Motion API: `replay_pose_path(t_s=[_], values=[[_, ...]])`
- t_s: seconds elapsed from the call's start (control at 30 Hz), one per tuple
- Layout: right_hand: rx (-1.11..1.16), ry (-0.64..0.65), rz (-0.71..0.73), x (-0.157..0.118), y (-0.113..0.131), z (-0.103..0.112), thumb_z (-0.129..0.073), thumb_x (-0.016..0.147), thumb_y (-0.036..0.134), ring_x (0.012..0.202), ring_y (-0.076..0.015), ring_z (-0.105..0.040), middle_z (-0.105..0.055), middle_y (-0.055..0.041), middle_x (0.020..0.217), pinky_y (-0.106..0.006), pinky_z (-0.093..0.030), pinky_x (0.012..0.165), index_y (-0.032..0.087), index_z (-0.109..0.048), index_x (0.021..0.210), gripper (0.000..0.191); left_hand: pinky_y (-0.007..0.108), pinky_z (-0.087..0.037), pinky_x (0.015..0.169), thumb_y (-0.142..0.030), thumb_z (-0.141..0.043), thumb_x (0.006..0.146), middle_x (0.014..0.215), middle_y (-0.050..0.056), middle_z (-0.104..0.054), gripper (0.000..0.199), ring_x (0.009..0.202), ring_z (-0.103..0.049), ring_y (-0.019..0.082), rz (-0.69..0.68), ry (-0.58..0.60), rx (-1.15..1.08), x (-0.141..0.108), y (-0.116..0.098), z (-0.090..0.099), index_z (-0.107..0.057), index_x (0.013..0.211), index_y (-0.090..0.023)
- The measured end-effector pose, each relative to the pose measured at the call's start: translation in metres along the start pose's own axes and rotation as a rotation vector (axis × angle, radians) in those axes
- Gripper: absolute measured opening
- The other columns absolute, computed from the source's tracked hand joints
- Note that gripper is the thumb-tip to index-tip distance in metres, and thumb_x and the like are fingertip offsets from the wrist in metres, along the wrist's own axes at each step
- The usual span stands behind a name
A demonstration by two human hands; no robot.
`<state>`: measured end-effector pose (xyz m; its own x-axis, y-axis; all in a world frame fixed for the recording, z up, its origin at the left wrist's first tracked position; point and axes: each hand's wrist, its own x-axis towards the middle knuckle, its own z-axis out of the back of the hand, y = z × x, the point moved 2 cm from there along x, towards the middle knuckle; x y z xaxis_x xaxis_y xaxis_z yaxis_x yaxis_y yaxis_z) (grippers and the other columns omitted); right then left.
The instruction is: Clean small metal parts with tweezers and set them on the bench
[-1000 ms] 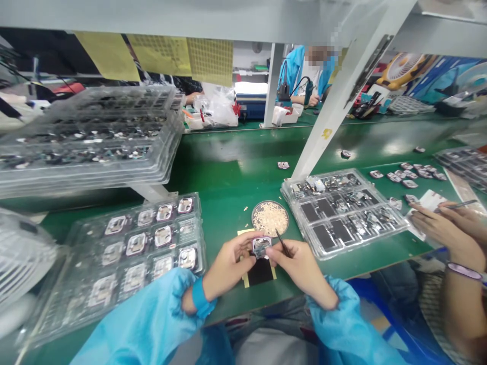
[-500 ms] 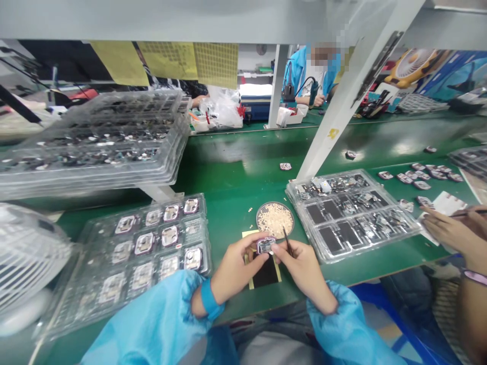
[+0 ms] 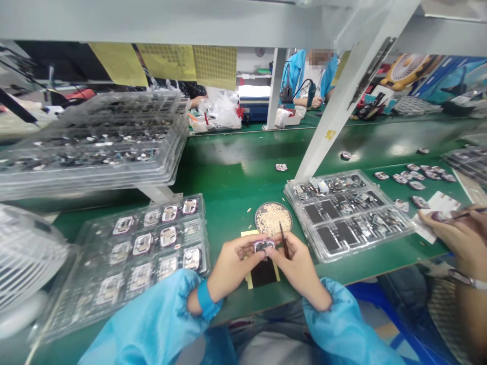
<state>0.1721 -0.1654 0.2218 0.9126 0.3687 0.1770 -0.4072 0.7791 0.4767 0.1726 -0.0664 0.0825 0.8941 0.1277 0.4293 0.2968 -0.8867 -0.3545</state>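
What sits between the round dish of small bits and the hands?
Only the tweezers, held in the right hand, and a yellow-edged black pad's edge, below the dish; head view.

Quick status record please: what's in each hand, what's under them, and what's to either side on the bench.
left hand: holds a small rectangular part by its edge, with the right fingers also on it
right hand: grips tweezers, tips pointing up and away
under hands: black pad on a yellow sheet, on the green bench
ahead: round dish of small pale pieces
left side: clear tray of similar parts
right side: clear tray of dark components
far right: co-worker's hand
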Motion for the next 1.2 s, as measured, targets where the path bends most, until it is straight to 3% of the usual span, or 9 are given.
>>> replay_pose_path(t_s=[0.1,0.2,0.3,0.43,0.67,0.8,0.9,1.03,1.2], values=[[0.097,0.020,-0.011,0.000,-0.002,-0.007,-0.078,0.080,0.035,0.081,-0.0164,-0.063,-0.067,-0.0042,0.091,-0.026,-0.052,0.073,0.017,-0.064,0.098,0.030,0.033,-0.059,0.088,-0.025,-0.079,0.082,0.114,0.011,-0.070,0.033,0.102,-0.069,0.025,-0.006,0.016,-0.092,0.001,0.001,-0.003,-0.073,0.114,-0.018],[0.141,0.050,-0.040,0.002,-0.002,-0.011,-0.080,0.078,0.038,0.072,-0.0161,-0.062,-0.067,-0.0032,0.081,-0.026,-0.051,0.067,0.015,-0.064,0.090,0.030,0.032,-0.058,0.087,-0.023,-0.075,0.084,0.116,0.009,-0.063,0.025,0.104,-0.066,0.023,-0.127,0.009,-0.025,0.000,-0.001,-0.004,-0.076,0.110,-0.020],[0.075,0.032,-0.038,0.005,0.002,-0.011,-0.079,0.077,0.039,0.068,-0.0158,-0.059,-0.064,-0.0022,0.074,-0.026,-0.047,0.064,0.015,-0.063,0.080,0.029,0.029,-0.056,0.085,-0.022,-0.070,0.088,0.113,0.007,-0.063,0.026,0.101,-0.065,0.020,-0.193,-0.037,0.149,-0.002,-0.003,-0.004,-0.074,0.114,-0.024],[-0.071,-0.012,0.014,0.007,0.006,-0.010,-0.076,0.078,0.038,0.068,-0.0155,-0.055,-0.061,-0.0013,0.072,-0.026,-0.043,0.063,0.015,-0.060,0.077,0.028,0.025,-0.050,0.071,-0.020,-0.064,0.091,0.103,0.004,-0.070,0.027,0.084,-0.063,0.016,-0.205,-0.070,0.450,-0.004,-0.008,-0.004,-0.074,0.116,-0.026],[-0.180,0.010,0.049,0.009,0.000,-0.010,-0.071,0.083,0.039,0.067,-0.0152,-0.053,-0.058,-0.0004,0.072,-0.025,-0.043,0.062,0.017,-0.057,0.077,0.027,0.027,-0.048,0.069,-0.023,-0.064,0.091,0.096,0.005,-0.071,0.022,0.079,-0.061,0.017,-0.196,-0.110,0.485,-0.004,-0.011,-0.004,-0.076,0.110,-0.023],[-0.304,0.025,0.268,0.013,0.014,0.003,-0.070,0.088,0.034,0.082,-0.0180,-0.060,-0.063,-0.0048,0.089,-0.028,-0.048,0.072,0.018,-0.064,0.092,0.018,0.026,-0.046,0.072,-0.015,-0.061,0.091,0.089,0.002,-0.066,0.025,0.077,-0.057,0.015,-0.256,-0.087,0.621,-0.002,-0.011,-0.002,-0.075,0.110,-0.025],[-0.353,0.110,0.470,0.015,0.028,0.011,-0.061,0.096,0.028,0.085,-0.0177,-0.060,-0.061,-0.0049,0.088,-0.029,-0.049,0.077,0.019,-0.067,0.091,0.012,0.026,-0.045,0.072,-0.012,-0.060,0.091,0.083,0.000,-0.061,0.027,0.075,-0.055,0.014,-0.297,-0.096,0.672,-0.002,-0.012,-0.001,-0.073,0.111,-0.024],[-0.429,0.201,0.516,0.016,0.030,0.015,-0.066,0.094,0.029,0.081,-0.0172,-0.060,-0.062,-0.0045,0.086,-0.029,-0.049,0.072,0.019,-0.071,0.093,0.011,0.025,-0.044,0.069,-0.012,-0.059,0.091,0.081,0.000,-0.058,0.028,0.074,-0.053,0.014,-0.308,-0.094,0.680,-0.003,-0.013,-0.002,-0.073,0.113,-0.022],[-0.455,0.194,0.544,0.015,0.023,0.012,-0.066,0.094,0.029,0.082,-0.0178,-0.061,-0.063,-0.0060,0.089,-0.029,-0.051,0.072,0.020,-0.072,0.100,0.013,0.025,-0.044,0.069,-0.012,-0.057,0.091,0.081,0.000,-0.057,0.030,0.074,-0.053,0.014,-0.300,-0.097,0.699,-0.003,-0.015,-0.001,-0.072,0.115,-0.021]])
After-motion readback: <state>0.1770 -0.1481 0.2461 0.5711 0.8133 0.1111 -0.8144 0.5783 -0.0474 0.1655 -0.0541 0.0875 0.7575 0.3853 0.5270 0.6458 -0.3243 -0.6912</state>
